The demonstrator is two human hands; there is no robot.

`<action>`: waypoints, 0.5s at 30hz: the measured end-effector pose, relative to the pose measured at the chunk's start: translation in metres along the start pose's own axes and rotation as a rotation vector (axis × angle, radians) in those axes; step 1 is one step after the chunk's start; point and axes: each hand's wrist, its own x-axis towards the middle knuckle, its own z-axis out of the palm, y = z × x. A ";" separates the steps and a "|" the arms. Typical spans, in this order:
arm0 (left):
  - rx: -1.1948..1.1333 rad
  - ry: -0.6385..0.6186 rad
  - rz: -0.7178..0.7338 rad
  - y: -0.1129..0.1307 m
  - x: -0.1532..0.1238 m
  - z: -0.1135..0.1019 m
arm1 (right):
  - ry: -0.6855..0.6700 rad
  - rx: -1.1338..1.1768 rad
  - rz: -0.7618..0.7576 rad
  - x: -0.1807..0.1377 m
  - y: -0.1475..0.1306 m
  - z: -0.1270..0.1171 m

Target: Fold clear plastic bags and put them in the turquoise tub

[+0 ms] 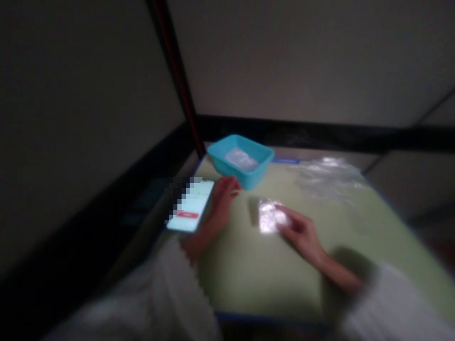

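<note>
The left hand (223, 201) holds a slim rectangular smartphone with a lit pale screen and a red bar near its lower end (190, 208). The phone sits at the left edge of the pale green table top with a blue border (256, 270), its face turned upward; the fingers wrap around its right side. Part of the screen is blotted out by pixel blocks.

The right hand (302, 232) lies on the table near the middle, palm down, with its fingers loosely bent and their tips resting on a small clear crinkled plastic packet (270, 217). The packet lies flat on the green surface, just left of the hand, and it glints brightly. The picture is blurred here, so whether the fingers pinch the packet or only press on it cannot be told.

Behind the 2 hands, at the far left corner of the table, stands a shallow turquoise plastic tub (241, 161) with sloping walls. Something pale and translucent (241, 158) lies inside it, possibly more plastic film. The left hand is just in front of the tub's near wall.

To the right of the tub, toward the far right part of the table, a loose heap of clear plastic wrapping (325, 177) is spread out, well apart from the right hand.

Both forearms wear white knitted sleeves (170, 289).
</note>
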 end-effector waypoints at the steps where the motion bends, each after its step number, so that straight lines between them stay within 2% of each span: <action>1: -0.006 -0.004 -0.021 0.004 0.006 -0.001 | 0.000 0.003 0.001 0.000 0.001 0.000; 8: -0.035 0.008 -0.131 0.017 0.039 0.001 | -0.012 -0.011 0.015 0.005 0.007 -0.002; 15: -0.077 0.034 -0.197 0.021 0.049 0.008 | -0.020 -0.087 0.008 0.016 0.007 -0.008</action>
